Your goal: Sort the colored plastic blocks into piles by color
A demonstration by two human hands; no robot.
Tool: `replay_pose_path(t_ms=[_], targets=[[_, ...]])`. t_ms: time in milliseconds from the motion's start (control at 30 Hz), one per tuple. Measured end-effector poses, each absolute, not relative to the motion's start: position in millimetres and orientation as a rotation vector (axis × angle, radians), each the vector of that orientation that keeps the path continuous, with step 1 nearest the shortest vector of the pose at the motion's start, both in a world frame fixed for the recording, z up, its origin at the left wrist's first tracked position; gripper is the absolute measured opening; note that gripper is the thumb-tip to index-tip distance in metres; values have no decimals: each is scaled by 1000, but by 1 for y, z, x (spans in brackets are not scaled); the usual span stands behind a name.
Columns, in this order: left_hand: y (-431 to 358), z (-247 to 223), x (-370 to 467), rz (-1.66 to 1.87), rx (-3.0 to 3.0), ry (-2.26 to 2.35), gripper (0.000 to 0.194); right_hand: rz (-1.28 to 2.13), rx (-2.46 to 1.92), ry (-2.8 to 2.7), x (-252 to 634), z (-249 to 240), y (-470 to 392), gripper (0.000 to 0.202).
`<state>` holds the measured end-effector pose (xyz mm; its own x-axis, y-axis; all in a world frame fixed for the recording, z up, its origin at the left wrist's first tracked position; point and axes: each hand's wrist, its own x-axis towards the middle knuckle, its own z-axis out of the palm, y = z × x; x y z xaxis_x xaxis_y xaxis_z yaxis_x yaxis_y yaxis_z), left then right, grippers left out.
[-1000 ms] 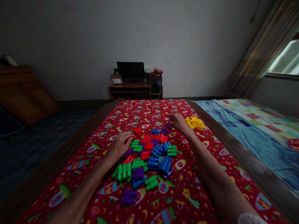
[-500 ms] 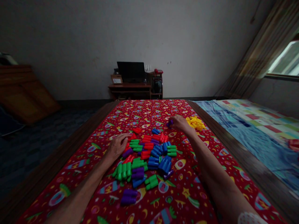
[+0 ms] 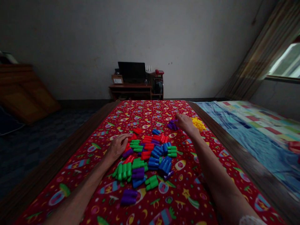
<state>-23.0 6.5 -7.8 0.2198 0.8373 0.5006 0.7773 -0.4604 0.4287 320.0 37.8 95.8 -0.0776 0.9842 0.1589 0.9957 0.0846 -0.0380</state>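
Several purple toy blocks (image 3: pixel 172 125) have shifted rightward and farther out. Nearer, mixed-colour blocks (image 3: pixel 146 155) lie on the red rocket-print cloth (image 3: pixel 173 195); the left hand (image 3: pixel 117 146), loosely open, rests beside them. Beyond, the right hand (image 3: pixel 185 122), its grip impossible to tell, adjoins the purple ones, beside yellow blocks (image 3: pixel 199 124).

The right hand (image 3: pixel 185 122) was positioned between the purple block group (image 3: pixel 172 125) and the yellow block pile (image 3: pixel 199 124); the left hand (image 3: pixel 117 146) rested beside the multicolored blocks (image 3: pixel 149 146).
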Motion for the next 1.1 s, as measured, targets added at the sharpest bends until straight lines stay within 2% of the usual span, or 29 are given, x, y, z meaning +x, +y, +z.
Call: replay_pose_path(t_ms=[100,267,400,567,733,900,1000,1100], targets=[[5,-7,-22,1079,2329,1588,41,-5,-1810,-2368,293,104,27,24],[3,-6,-26,1061,2137,1555,48,392,-846,-2712,227,72,1,15],[8,-12,-30,1172,1925,1457,57,233,-532,-2746,182,39,-19,18],[10,-14,-31,1179,1882,1371,60,25,-656,-2809,165,27,-26,13],[4,-9,-26,1043,2023,1408,57,184,-766,-2637,186,46,-13,17],[1,-7,-23,1008,2109,1502,55,128,-1327,-2286,241,72,25,29],[2,-6,-23,971,2154,1549,51,-52,-1685,-2077,278,71,46,30],[3,-7,-24,966,2186,1570,48,-170,-1860,-1945,304,61,57,29]])
